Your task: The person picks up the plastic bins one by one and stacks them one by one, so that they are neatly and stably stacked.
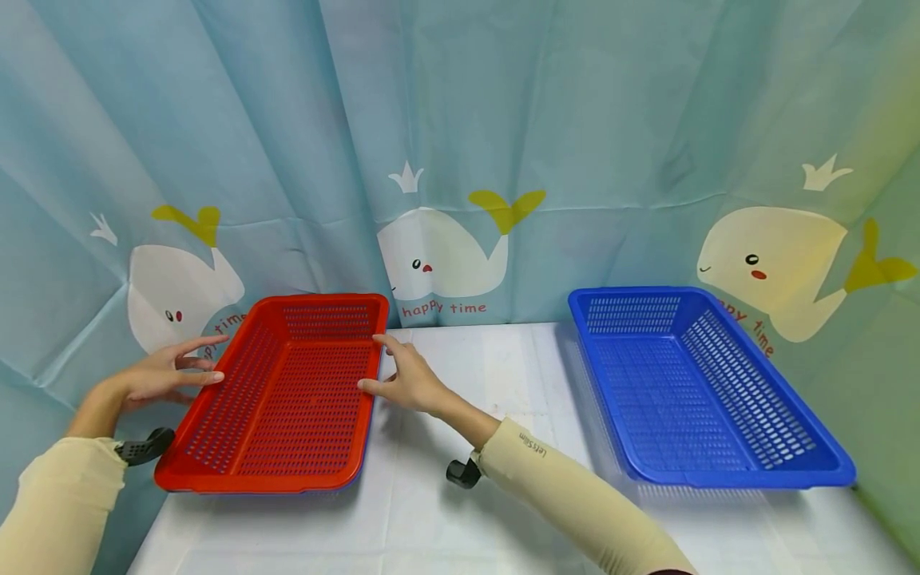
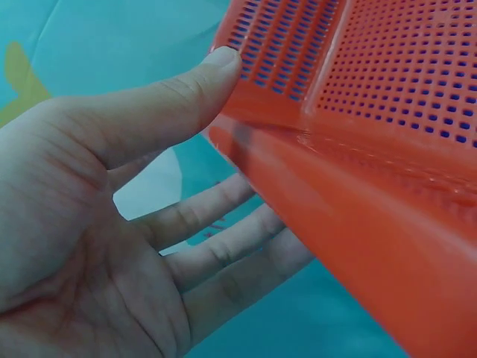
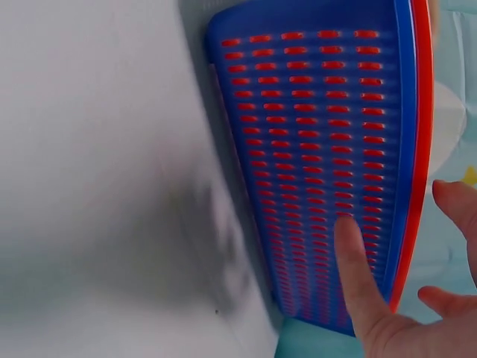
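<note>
A red plastic basket (image 1: 309, 407) with slotted walls sits nested in a blue basket (image 3: 313, 149), whose outer wall shows in the right wrist view. Nothing lies inside the red one. At its left rim is my left hand (image 1: 161, 374); the thumb (image 2: 201, 89) lies at the rim's edge, while the other fingers extend, fairly straight, behind the outer side. My right hand (image 1: 410, 379) is spread at the right rim. One of its digits (image 3: 354, 261) reaches along the blue outer wall, and the other fingertips stand apart from the red rim.
Another blue basket (image 1: 628, 463) stands on the right of the white-covered table (image 1: 489, 367), a pale lattice pattern showing beneath it. A light blue curtain (image 1: 611, 160) with whale prints hangs behind. Black devices (image 1: 463, 473) are strapped at both wrists.
</note>
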Motion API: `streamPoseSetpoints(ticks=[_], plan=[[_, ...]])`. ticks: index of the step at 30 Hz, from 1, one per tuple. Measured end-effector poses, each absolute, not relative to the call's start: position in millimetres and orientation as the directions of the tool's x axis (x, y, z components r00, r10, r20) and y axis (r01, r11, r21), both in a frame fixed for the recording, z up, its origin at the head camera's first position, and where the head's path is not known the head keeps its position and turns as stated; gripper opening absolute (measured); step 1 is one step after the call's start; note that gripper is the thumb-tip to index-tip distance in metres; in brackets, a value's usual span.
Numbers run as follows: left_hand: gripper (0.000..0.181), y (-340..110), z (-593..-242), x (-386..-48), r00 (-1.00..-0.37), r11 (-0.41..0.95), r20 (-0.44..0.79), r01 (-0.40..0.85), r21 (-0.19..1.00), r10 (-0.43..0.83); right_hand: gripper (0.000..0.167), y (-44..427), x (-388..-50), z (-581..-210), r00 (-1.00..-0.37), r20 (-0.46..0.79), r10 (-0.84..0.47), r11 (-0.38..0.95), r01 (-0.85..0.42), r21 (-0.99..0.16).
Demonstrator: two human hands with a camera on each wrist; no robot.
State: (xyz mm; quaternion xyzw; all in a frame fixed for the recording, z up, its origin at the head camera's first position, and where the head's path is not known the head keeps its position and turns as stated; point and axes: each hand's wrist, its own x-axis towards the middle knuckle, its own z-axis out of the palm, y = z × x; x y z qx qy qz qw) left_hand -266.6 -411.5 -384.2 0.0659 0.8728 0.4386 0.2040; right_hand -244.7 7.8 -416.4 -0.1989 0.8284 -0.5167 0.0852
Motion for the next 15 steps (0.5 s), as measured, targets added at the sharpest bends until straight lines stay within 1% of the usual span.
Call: streamPoseSetpoints(ticks=[4, 7, 15], plan=[[0.085, -413.9, -386.8, -265.1, -0.902, 0.587, -0.304, -0.073, 0.807, 0.306, 0.082, 6.7, -244.8, -420.6, -0.895, 0.003, -0.446, 0.247, -0.126, -0.961], [0.082, -416.0, -387.0, -263.8, -0.896, 0.573, -0.315, -0.087, 0.815, 0.313, 0.083, 5.4, -244.9, -423.3, -0.886, -0.032, -0.462, 0.184, -0.061, -0.981], [0.077, -418.3, -386.9, -261.2, -0.885, 0.536, -0.326, -0.107, 0.837, 0.332, 0.084, 4.5, -243.3, -425.1, -0.883, -0.047, -0.467, 0.187, -0.046, -0.981]])
